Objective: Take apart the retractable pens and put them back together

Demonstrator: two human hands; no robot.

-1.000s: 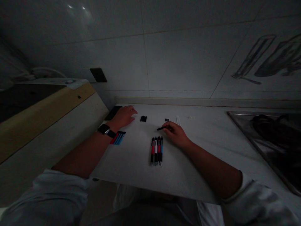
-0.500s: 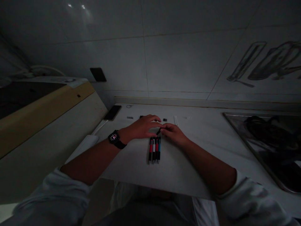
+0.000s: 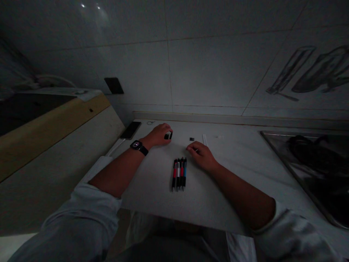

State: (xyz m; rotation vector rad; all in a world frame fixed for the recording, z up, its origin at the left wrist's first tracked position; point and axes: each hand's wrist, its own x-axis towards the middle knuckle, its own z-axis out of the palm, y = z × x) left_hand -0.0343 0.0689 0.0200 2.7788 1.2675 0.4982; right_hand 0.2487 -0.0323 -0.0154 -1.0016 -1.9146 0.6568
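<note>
Black piece (image 3: 171, 135), one, pinched by the left hand (image 3: 159, 135); four pens (image 3: 181, 174) lie near the right hand (image 3: 201, 154), its grip narrow.

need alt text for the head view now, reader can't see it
A person's left hand is at small black pieces on a pale counter, its grip unclear in the dim light. The loosely curled right hand is near four pens lying side by side, banded red, white, red and blue from the left. A dark phone lies farther left.
</note>
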